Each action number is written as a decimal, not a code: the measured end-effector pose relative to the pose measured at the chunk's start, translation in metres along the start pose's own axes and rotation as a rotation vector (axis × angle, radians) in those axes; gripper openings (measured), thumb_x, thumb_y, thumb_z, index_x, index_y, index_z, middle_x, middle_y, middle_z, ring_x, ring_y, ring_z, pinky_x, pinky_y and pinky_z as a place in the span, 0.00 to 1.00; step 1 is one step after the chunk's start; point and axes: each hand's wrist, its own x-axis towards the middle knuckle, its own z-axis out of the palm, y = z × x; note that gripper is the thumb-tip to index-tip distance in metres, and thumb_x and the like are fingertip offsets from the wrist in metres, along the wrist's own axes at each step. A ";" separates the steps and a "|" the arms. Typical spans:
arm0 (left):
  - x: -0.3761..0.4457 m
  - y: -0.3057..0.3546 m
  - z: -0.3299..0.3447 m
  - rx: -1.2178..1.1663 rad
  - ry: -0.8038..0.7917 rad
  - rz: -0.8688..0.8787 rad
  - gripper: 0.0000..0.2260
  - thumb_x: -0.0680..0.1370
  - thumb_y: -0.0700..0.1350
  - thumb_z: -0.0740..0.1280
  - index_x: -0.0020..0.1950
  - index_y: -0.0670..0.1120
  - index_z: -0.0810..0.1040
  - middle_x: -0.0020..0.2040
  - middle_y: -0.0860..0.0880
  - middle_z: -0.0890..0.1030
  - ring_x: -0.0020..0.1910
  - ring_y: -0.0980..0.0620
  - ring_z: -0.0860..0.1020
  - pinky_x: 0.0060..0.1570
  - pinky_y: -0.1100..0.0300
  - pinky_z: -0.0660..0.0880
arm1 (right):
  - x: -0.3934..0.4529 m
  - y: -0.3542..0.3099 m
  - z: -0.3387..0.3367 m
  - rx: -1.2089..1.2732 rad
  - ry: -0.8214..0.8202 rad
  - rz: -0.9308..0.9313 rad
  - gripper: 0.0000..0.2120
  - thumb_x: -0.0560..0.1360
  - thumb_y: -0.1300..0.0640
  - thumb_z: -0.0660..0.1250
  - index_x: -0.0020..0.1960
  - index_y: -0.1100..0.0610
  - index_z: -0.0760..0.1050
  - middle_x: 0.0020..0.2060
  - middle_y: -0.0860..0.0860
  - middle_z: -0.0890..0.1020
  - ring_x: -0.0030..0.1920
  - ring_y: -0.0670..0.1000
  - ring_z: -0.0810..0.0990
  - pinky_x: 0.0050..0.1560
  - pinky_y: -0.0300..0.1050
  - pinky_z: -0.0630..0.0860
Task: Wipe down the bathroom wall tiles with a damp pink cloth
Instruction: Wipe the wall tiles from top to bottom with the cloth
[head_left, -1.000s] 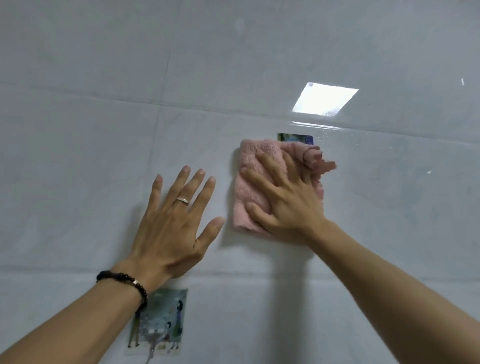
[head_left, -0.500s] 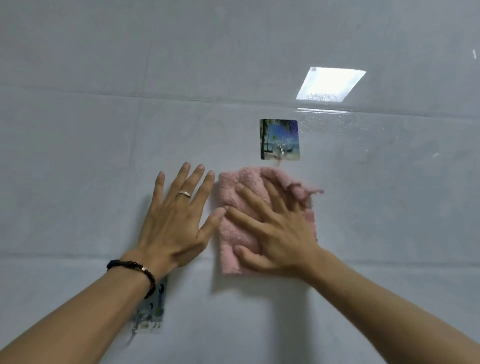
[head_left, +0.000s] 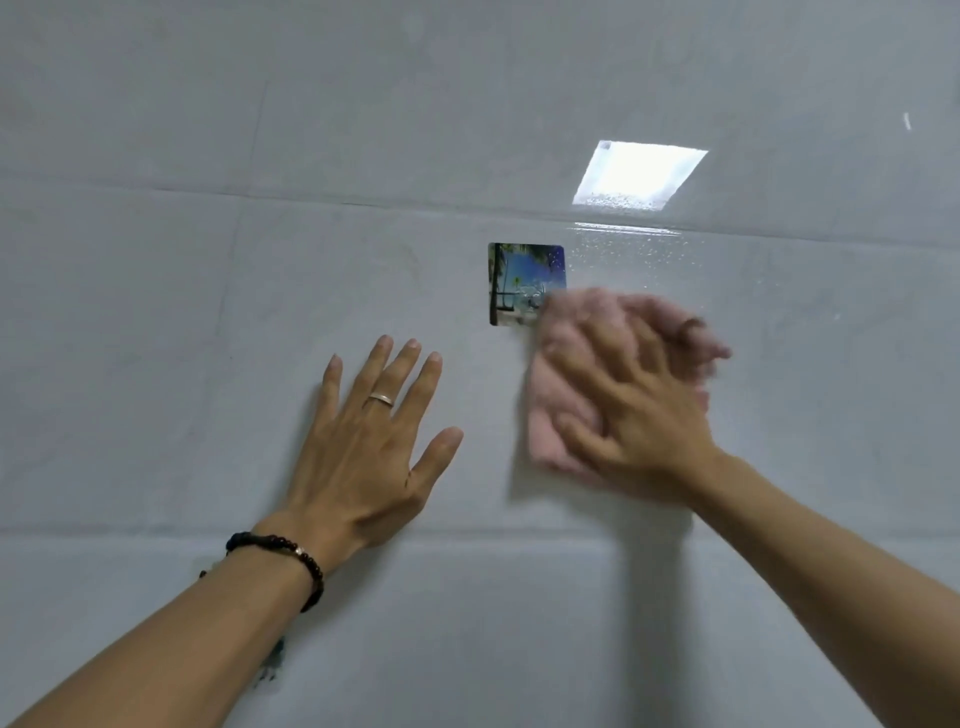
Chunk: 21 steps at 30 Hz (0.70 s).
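Now | pink cloth (head_left: 553, 410) flat beneath spread right-hand fingers (head_left: 597, 374) | left hand (head_left: 363, 447) splayed on tile

Tight spot for the right hand (head_left: 639, 415): a beach-picture sticker (head_left: 525, 283) sits just up-left of its fingers (head_left: 597, 353), and the left hand (head_left: 363, 447) lies flat on the wall tiles (head_left: 156, 338) further left. Bare tile to the right and above.

hands: two, left (head_left: 363, 447), right (head_left: 631, 415)
cloth (head_left: 558, 415): one
sticker (head_left: 519, 275): one
ring (head_left: 381, 399): one
bracelet (head_left: 306, 561): one
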 end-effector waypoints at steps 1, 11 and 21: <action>0.004 0.003 0.001 -0.001 0.008 0.000 0.33 0.79 0.65 0.42 0.79 0.50 0.53 0.79 0.49 0.54 0.79 0.52 0.45 0.75 0.43 0.40 | 0.007 0.001 -0.002 0.009 -0.003 0.118 0.32 0.74 0.32 0.54 0.75 0.42 0.68 0.77 0.53 0.66 0.72 0.68 0.64 0.67 0.68 0.64; 0.036 0.021 0.008 0.030 0.027 0.002 0.33 0.78 0.65 0.41 0.79 0.50 0.52 0.80 0.50 0.52 0.79 0.52 0.44 0.75 0.43 0.38 | 0.034 0.040 -0.007 0.039 -0.005 0.213 0.32 0.76 0.32 0.48 0.79 0.39 0.58 0.80 0.51 0.57 0.75 0.66 0.57 0.71 0.67 0.57; 0.070 0.050 0.002 0.094 -0.015 -0.046 0.36 0.74 0.66 0.35 0.80 0.52 0.43 0.80 0.52 0.46 0.78 0.54 0.39 0.74 0.45 0.34 | 0.099 0.072 -0.018 0.051 -0.058 0.163 0.29 0.80 0.33 0.41 0.80 0.37 0.49 0.82 0.48 0.48 0.78 0.68 0.49 0.75 0.69 0.49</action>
